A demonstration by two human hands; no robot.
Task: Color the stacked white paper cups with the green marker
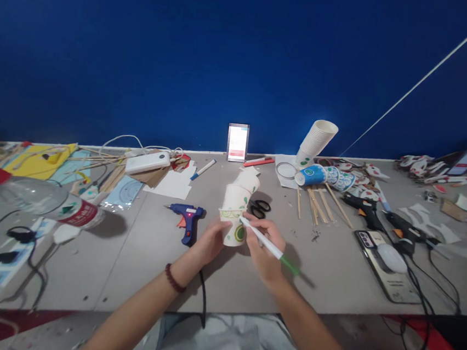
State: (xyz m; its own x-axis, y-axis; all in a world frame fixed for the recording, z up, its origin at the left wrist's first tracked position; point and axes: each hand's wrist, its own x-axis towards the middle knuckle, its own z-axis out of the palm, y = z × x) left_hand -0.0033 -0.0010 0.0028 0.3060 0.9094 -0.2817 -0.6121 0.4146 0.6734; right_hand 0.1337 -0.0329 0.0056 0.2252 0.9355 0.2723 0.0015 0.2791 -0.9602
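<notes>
Near the middle of the table, my left hand (211, 241) is closed on the left side of a white paper cup (234, 231) with green drawings. The cup stands nearly upright, joined or pressed to further white cups (237, 197) behind it. My right hand (266, 248) grips a white marker (266, 240) with a green end. The marker's tip is at the cup's right side near the rim; whether it touches is too small to tell. A blue glue gun (188, 218) lies left of my left hand, and black scissors (260, 208) lie behind my right hand.
A bottle (45, 198) lies at left beside a power strip (18, 267). Stacked white cups (318, 139), blue cups (314, 175) and wooden sticks (316, 208) are at back right. A phone (389, 270) and cables lie at right. A screen (237, 142) stands by the wall.
</notes>
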